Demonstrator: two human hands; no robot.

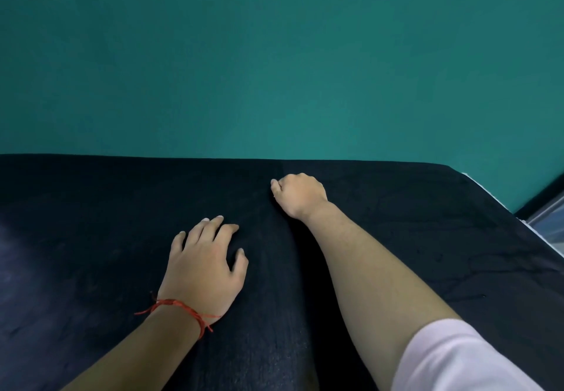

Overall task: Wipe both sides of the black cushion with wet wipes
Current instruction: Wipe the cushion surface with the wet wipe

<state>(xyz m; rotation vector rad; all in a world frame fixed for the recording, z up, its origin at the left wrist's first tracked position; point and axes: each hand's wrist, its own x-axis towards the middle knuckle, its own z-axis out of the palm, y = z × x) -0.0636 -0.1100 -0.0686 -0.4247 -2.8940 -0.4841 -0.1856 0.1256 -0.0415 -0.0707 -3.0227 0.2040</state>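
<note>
Black cushion [91,238] fills the lower view, lying flat and cut off at the left, right and near edges. Nearest is a pale sleeve [457,360] on the right arm. Left wrist has a red thread bracelet [183,308]. Left hand [204,265] rests flat on the cushion with fingers spread and holds nothing, likely pinning the cover. Farther on, the right hand [300,193] sits knuckles-up near the far edge with fingers curled under. A wipe inside it is hidden, so its hold can't be told. Teal wall [274,55] stands behind. Something pale at the far right is unclear.
</note>
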